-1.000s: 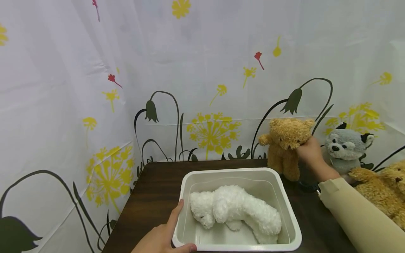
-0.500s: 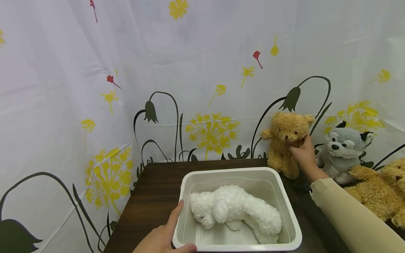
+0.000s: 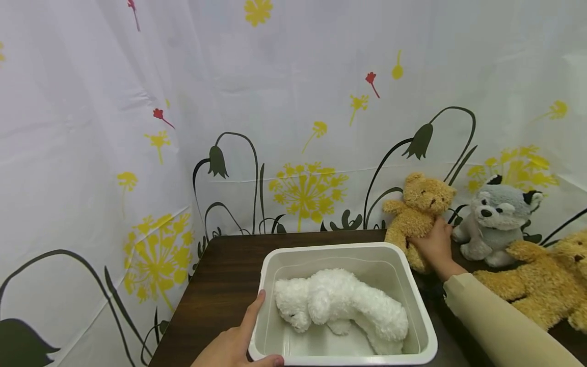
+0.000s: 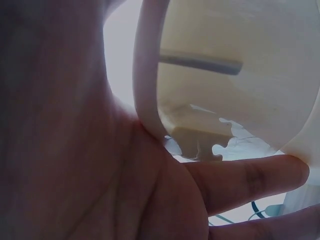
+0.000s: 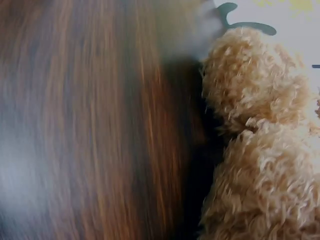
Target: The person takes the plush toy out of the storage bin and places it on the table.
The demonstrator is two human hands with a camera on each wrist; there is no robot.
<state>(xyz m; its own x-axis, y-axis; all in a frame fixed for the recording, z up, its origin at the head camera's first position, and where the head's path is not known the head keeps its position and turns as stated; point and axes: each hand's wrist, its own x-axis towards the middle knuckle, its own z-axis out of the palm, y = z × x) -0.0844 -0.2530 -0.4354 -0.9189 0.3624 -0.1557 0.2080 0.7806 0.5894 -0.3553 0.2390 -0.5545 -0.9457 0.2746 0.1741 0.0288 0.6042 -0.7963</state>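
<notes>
In the head view, my left hand (image 3: 236, 336) rests against the near left corner of a white plastic tub (image 3: 330, 250). Its index finger lies along the tub's left side and the thumb touches the front rim. The left wrist view shows straight fingers (image 4: 250, 180) by the tub's outer wall. A white plush animal (image 3: 339, 300) lies on its side in the tub. My right hand (image 3: 435, 250) grips a golden teddy bear (image 3: 412, 221) by its lower body; some fingers are hidden. The bear leans right, and its curly fur fills the right wrist view's right side.
Right of the held bear sits a grey plush husky (image 3: 497, 219) by the curtain. Another golden teddy bear (image 3: 545, 285) lies at the far right. The dark wooden table (image 3: 229, 270) carries everything, with a flower-print curtain (image 3: 284, 102) behind it.
My right hand has moved down and slightly left along the teddy bear, from its upper to its lower body. The bear has tilted to the right. The left hand and tub stay put.
</notes>
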